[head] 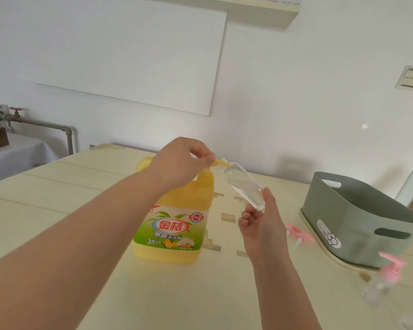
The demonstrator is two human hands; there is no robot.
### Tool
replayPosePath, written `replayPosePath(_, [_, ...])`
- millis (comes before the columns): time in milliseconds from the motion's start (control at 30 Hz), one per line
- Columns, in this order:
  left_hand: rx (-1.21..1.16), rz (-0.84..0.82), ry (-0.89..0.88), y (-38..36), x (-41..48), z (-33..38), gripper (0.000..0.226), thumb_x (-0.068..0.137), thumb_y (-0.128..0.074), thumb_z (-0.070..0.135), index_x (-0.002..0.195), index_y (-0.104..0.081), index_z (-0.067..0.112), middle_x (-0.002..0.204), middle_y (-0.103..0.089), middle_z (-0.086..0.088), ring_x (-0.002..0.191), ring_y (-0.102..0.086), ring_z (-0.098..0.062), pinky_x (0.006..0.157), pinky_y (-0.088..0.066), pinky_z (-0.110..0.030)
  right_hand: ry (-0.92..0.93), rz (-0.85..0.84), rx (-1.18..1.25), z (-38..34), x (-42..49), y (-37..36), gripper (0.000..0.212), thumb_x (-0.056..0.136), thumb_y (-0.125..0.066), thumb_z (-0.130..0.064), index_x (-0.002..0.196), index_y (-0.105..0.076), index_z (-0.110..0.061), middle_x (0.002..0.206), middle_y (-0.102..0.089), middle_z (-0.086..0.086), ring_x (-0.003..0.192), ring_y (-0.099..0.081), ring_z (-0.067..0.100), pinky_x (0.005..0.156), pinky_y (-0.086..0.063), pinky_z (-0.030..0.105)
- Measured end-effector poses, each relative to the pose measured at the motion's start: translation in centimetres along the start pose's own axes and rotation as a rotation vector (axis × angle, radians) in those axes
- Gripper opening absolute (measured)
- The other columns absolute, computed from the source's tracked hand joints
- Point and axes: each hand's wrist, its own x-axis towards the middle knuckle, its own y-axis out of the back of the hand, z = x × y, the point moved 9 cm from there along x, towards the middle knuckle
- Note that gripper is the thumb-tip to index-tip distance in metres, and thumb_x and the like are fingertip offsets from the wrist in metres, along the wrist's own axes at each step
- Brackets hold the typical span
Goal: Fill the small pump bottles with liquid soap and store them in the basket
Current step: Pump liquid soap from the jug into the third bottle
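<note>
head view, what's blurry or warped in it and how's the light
In the head view the pink-capped bottle at lower right is smeared and the loose pink pumps are soft, while the label on the yellow jug reads sharp; the same head view skews the wall panel and shows flat bright light with faint shadows.

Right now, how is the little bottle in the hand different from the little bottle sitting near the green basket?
The held bottle has no top on, its open mouth at the yellow pump; the table bottle wears a pink pump top. The held bottle is tilted in the right hand; the table bottle stands on the table, untouched. Both are small and clear.
</note>
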Motion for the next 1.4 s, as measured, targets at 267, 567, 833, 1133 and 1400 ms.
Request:
replayPosePath(267, [-0.105,-0.025,-0.008,0.8,0.6,-0.2,0.015,0.086,-0.063,0.04,0.086,-0.072,0.028,0.08,-0.062,0.024,0.069,-0.053,0.011,0.058,-0.035,-0.011,0.024,0.007,0.002,-0.2,0.1,-0.6,0.035,0.091,-0.06,-0.036,0.116,-0.058,-0.011,0.058,-0.042,0.001,0.048,-0.039,0.011,0.04,-0.036,0.018])
replayPosePath(567, [0.043,0.062,-0.016,-0.2,0.3,-1.0,0.015,0.085,-0.06,0.04,0.073,-0.066,0.032,0.066,-0.056,0.021,0.066,-0.055,-0.003,0.061,-0.041,-0.024,-0.003,0.052,-0.013,1.1,0.7,0.3,0.031,0.09,-0.06,-0.037,0.11,-0.06,-0.013,0.059,-0.042,0.0,0.05,-0.037,0.011,0.042,-0.035,0.017])
replayPosePath(833, [-0.18,-0.073,0.012,0.4,0.1,-0.5,0.017,0.084,-0.064,0.044,0.089,-0.072,0.03,0.089,-0.067,0.019,0.083,-0.057,0.006,0.068,-0.044,-0.015,0.001,0.027,-0.01,0.1,0.0,-0.3,0.032,0.09,-0.061,-0.036,0.113,-0.059,-0.013,0.058,-0.043,0.0,0.047,-0.039,0.011,0.041,-0.034,0.018])
replayPosePath(1133, [-0.12,0.132,0.006,0.1,-0.3,-1.2,0.014,0.082,-0.063,0.046,0.077,-0.069,0.034,0.071,-0.061,0.018,0.065,-0.054,-0.002,0.062,-0.041,-0.025,-0.014,0.011,0.025,0.4,-0.4,-0.5,0.03,0.091,-0.061,-0.036,0.11,-0.06,-0.014,0.057,-0.043,0.0,0.047,-0.039,0.01,0.041,-0.035,0.018])
replayPosePath(1400, [0.125,0.105,0.007,-0.3,-0.4,-0.9,0.015,0.084,-0.059,0.047,0.078,-0.066,0.035,0.085,-0.063,0.016,0.081,-0.061,-0.009,0.069,-0.046,-0.025,-0.058,0.028,0.027,1.4,0.1,0.1,0.036,0.09,-0.061,-0.037,0.116,-0.06,-0.011,0.059,-0.042,0.0,0.048,-0.038,0.01,0.041,-0.035,0.017])
